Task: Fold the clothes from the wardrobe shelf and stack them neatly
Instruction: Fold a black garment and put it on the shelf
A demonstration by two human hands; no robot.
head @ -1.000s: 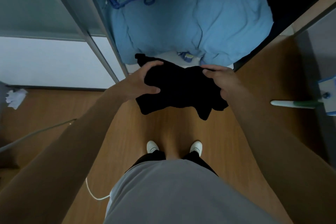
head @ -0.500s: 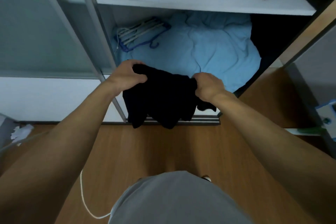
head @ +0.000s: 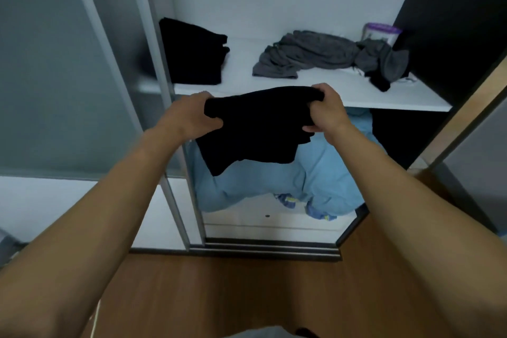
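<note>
A folded black garment [head: 255, 126] hangs between my two hands, just in front of the white wardrobe shelf [head: 356, 92] and level with its front edge. My left hand [head: 192, 115] grips its left end and my right hand [head: 326, 110] grips its right end. On the shelf's left side lies a folded black stack [head: 192, 52]. A crumpled grey garment [head: 310, 53] sprawls over the shelf's right half, and a dark grey and black bundle [head: 384, 66] lies beside it.
A light blue duvet [head: 274, 181] fills the compartment under the shelf. A sliding door frame [head: 164, 118] stands at the left of the opening. A clear container with a purple lid [head: 380, 31] sits at the shelf's back right. Wooden floor [head: 233, 291] lies below.
Both hands have lifted the black garment from low over the floor up to the shelf's front edge. The view has tilted up, so the shelf and its clothes now show.
</note>
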